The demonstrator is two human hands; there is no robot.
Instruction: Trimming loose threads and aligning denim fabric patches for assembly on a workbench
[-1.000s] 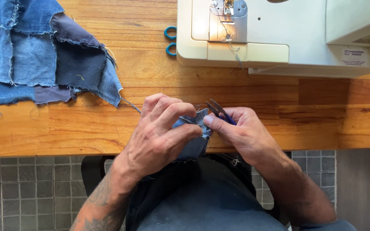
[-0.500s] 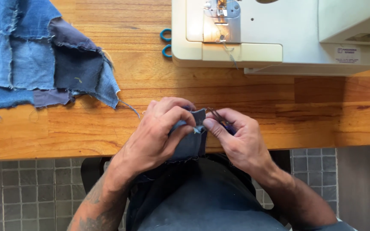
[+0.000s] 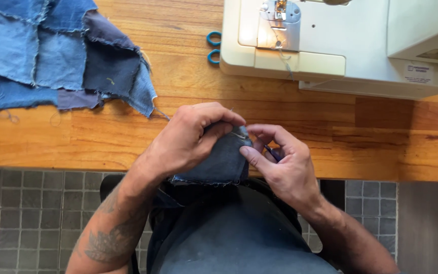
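Pinching the top edge of a small dark denim piece [image 3: 219,160], the left hand [image 3: 188,139] had its grip pressed together on the cloth, thumb below and fingers curled over the top. That denim piece hung at the near edge of the wooden tabletop [image 3: 77,142], its lower part drooping over the edge toward the person's lap. Just right of the denim piece, the right hand [image 3: 285,167] met the same top edge, thumb and forefinger closed on the seam where pale stitching showed. A thin dark tool [image 3: 272,152] lay tucked in the right hand beside the denim piece; it may have been a pair of thread snips or a seam ripper, but too little of it showed to tell.

Well beyond the denim piece, toward the far right, a cream-white sewing machine [image 3: 340,45] stood on the tabletop, a loose thread trailing from under its needle plate. Just left of the machine's base, the blue loops of a pair of scissors [image 3: 213,46] peeked out, farther back than the denim piece. To the far left of the denim piece lay a patchwork of denim squares [image 3: 51,56] in light and dark blues with frayed edges, one corner pointing toward the left hand without touching it. Below the denim piece, grey floor tiles [image 3: 31,213] showed under the tabletop's edge.
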